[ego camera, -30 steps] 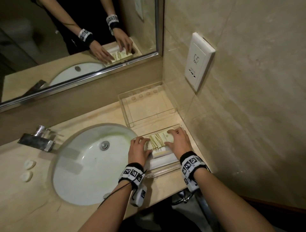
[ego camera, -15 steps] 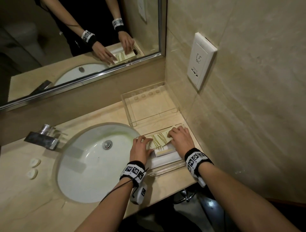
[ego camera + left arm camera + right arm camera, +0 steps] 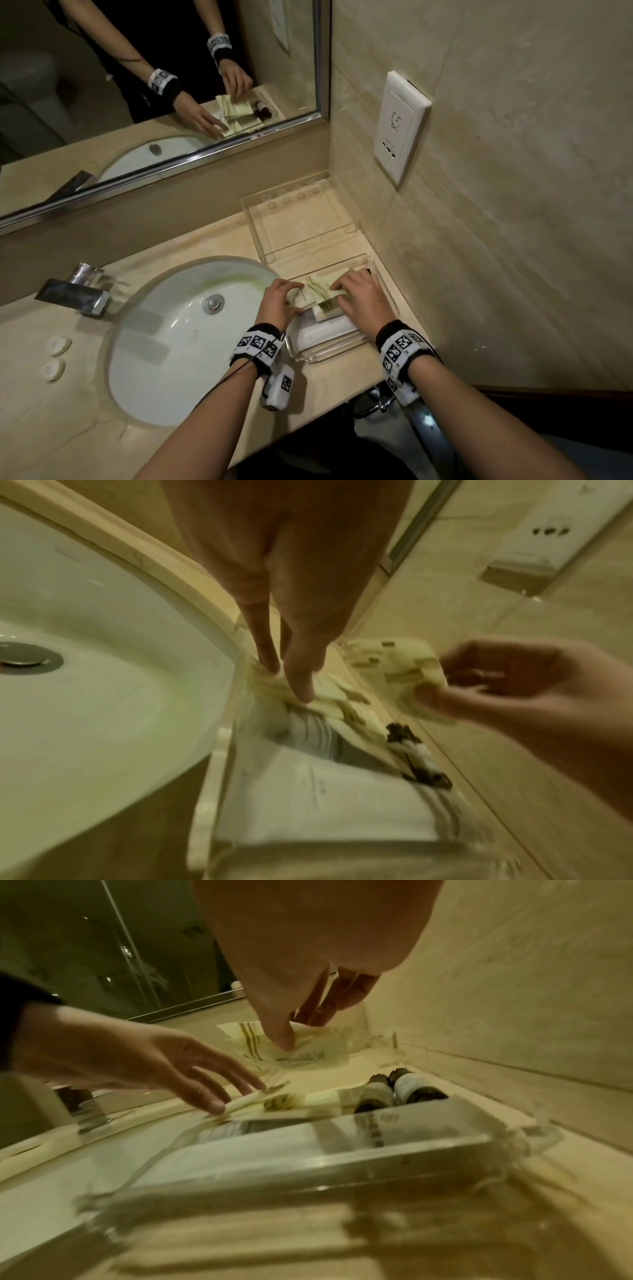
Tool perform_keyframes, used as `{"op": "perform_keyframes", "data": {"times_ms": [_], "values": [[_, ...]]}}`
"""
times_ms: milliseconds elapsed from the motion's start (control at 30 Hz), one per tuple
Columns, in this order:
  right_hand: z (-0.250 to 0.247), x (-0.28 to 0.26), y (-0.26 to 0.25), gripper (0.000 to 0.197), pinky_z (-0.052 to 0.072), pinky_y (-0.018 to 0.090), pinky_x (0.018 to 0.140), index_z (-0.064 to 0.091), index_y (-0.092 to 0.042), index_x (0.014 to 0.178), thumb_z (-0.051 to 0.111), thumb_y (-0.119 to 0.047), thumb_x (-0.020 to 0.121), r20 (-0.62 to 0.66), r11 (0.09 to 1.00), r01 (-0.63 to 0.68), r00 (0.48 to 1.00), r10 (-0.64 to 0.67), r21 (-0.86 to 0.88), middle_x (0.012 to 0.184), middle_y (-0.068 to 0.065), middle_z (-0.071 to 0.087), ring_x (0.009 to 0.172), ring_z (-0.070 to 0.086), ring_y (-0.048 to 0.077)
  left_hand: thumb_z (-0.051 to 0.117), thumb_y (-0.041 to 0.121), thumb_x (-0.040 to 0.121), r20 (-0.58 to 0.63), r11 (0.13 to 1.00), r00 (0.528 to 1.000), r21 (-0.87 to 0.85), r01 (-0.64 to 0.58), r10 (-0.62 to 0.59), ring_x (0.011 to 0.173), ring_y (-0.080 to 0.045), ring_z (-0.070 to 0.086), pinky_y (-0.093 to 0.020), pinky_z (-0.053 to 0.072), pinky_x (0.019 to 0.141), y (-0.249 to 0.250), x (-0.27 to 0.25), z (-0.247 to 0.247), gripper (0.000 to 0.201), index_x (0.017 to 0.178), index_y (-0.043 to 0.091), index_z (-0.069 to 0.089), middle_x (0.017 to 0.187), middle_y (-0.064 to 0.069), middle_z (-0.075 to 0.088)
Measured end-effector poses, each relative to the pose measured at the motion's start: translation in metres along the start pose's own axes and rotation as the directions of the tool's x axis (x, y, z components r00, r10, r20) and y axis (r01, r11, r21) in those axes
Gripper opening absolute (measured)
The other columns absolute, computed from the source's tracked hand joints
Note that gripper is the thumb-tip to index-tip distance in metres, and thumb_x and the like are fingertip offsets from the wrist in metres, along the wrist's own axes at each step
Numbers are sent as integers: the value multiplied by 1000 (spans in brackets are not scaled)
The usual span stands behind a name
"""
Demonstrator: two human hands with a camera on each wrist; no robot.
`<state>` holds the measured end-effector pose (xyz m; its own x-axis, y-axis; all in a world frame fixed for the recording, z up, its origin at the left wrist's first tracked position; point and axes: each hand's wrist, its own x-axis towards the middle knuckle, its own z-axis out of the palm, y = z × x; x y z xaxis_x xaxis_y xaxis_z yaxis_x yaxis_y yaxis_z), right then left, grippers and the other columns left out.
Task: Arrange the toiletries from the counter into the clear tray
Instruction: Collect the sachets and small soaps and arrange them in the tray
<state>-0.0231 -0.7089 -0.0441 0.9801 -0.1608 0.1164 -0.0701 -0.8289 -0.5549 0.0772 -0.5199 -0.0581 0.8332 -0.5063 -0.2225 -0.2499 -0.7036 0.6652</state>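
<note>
A person stands at a beige stone surface [image 3: 171, 442] with a white oval sink [image 3: 178, 342] and reaches both hands into a clear tray [image 3: 329, 353] that sits beside the sink, near the tiled wall. The right hand [image 3: 361, 296] pinches a pale yellow sachet [image 3: 308, 1050] with olive stripes between thumb and fingers and holds it just above the tray. The left hand [image 3: 279, 299] lies flat with straight fingers, its fingertips [image 3: 301, 688] pressing on more yellow sachets [image 3: 313, 296] stacked in the tray. Beneath them lies a white packet [image 3: 325, 330]. Two small dark bottles [image 3: 397, 1091] lie side by side at the tray's wall side. A second clear tray [image 3: 298, 222] stands behind the first, in the corner under the mirror [image 3: 154, 85]. A white wall socket [image 3: 400, 126] is mounted on the tiles. Two small white round items [image 3: 56, 356] rest on the surface left of the sink, near the chrome faucet [image 3: 73, 293].
</note>
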Motion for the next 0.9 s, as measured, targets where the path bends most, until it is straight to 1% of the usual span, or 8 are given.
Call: {"op": "perform_keyframes", "data": {"times_ms": [100, 200, 333, 400, 500, 667, 800, 900], "values": [[11, -11, -13, 17, 39, 26, 90, 63, -26, 103, 66, -22, 87, 86, 999, 52, 995, -51, -12, 106, -13, 59, 100, 46, 9, 61, -18, 75, -34, 998, 999, -58, 10, -12, 89, -23, 59, -18, 44, 75, -7, -1, -17, 40, 102, 9, 70, 110, -9, 59], [23, -21, -24, 16, 36, 24, 91, 61, -26, 104, 62, -24, 88, 198, 992, 127, 973, -121, -17, 108, -13, 57, 102, 45, 8, 59, -11, 81, -102, 998, 995, -70, 7, -14, 83, -19, 60, -13, 43, 71, -12, -2, -25, 30, 96, 11, 70, 102, -8, 65], [34, -23, -31, 18, 38, 25, 87, 59, -24, 102, 62, -19, 85, 277, 984, 176, 946, -167, -8, 106, -10, 57, 99, 46, 10, 67, -1, 81, -29, 995, 995, -21, -96, 95, 80, -15, 59, -24, 50, 77, -12, -2, -24, 25, 100, 16, 71, 104, -4, 64], [38, -24, -33, 20, 37, 25, 85, 59, -22, 102, 63, -18, 83, 297, 983, 183, 940, -171, -13, 107, -8, 56, 99, 47, 12, 74, 8, 78, 19, 994, 994, -16, -111, 112, 84, -15, 59, -30, 52, 82, -13, -2, -20, 26, 101, 19, 71, 105, -1, 62], [42, -24, -31, 27, 40, 26, 87, 59, -22, 107, 70, -21, 82, 308, 988, 155, 940, -147, -3, 110, -8, 56, 100, 48, 12, 84, 25, 67, 78, 995, 992, 28, -101, 98, 102, -19, 52, -35, 48, 92, -16, -7, -14, 43, 107, 23, 68, 112, 2, 58], [36, -26, -28, 40, 38, 22, 85, 60, -26, 110, 70, -50, 80, 286, 993, 121, 951, -116, 0, 111, -12, 55, 99, 44, 4, 91, 35, 49, 104, 986, 987, 102, -135, 124, 117, -19, 39, -30, 39, 99, -18, -17, -11, 73, 114, 22, 61, 127, 0, 48], [34, -24, -22, 45, 47, 24, 85, 56, -23, 117, 68, -49, 84, 169, 996, -88, 982, 81, 30, 114, -9, 53, 100, 50, 7, 88, 49, 45, 176, 958, 973, 221, -185, 147, 110, -17, 38, -32, 42, 92, -14, -25, -13, 77, 109, 22, 56, 119, 3, 46], [36, -20, -19, 46, 54, 27, 80, 53, -20, 117, 73, -43, 82, 149, 935, -338, 935, 321, 107, 108, -7, 55, 93, 57, 9, 86, 53, 49, 275, 918, 949, 315, -242, 156, 108, -16, 38, -30, 42, 90, -8, -30, -9, 80, 114, 21, 51, 119, 5, 46]]}}
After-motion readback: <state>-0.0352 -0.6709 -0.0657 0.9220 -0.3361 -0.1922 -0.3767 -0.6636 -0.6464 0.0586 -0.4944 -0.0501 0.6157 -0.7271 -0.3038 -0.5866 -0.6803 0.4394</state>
